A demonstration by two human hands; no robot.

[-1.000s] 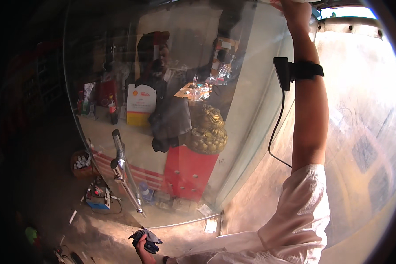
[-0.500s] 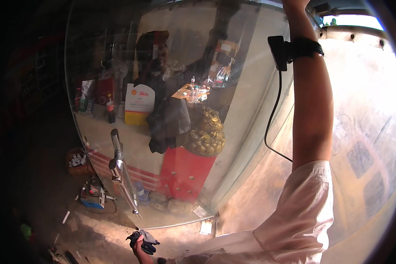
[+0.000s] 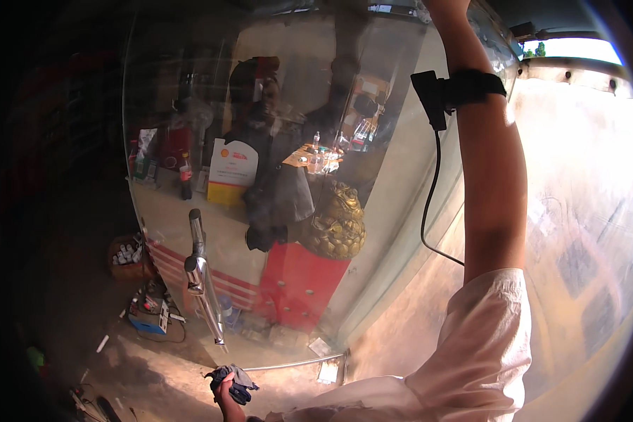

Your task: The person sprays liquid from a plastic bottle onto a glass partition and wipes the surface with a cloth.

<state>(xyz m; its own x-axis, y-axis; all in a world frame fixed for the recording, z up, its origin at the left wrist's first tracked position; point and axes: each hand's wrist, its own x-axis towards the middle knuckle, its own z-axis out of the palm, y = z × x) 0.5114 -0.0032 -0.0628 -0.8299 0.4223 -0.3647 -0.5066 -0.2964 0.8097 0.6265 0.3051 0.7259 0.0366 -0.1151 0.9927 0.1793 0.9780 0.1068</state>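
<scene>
Dark bunched cloth (image 3: 242,395) grasped in left hand (image 3: 225,395), folds showing above and right of it; in view, just below metal handle (image 3: 207,299) on glass pane (image 3: 274,183). Right hand (image 3: 449,4) raised, cut by top edge; cannot tell its grip.

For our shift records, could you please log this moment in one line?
left hand: holds crumpled cloth; right hand: raised, mostly cut off; ahead: glass door, chrome handle

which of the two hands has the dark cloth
The left hand, low in the picture, gripping the bunched dark cloth. The right hand is instead up at the top edge, mostly cut off.
</scene>
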